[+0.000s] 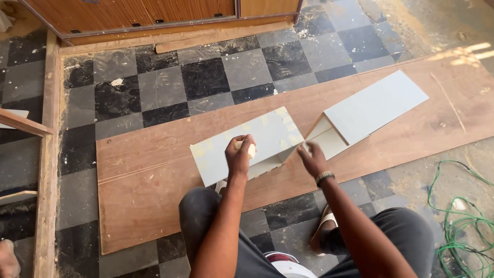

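Note:
I am squatting on a checkered floor over a long plywood sheet [154, 180]. Two pale grey laminated box-like pieces lie on it: a left piece [257, 139] smeared with yellowish patches, and a right piece [373, 105] with its open end facing me. My left hand [239, 154] is closed on a small pale block or scraper and rests on the left piece's top. My right hand [312, 157], with a watch on the wrist, touches the gap between the two pieces, fingers apart.
A wooden cabinet base [154, 15] runs along the top. Wooden battens [49, 154] lie at the left. A tangle of green cable [463, 226] sits at the right, and a white round container [293, 267] is between my knees.

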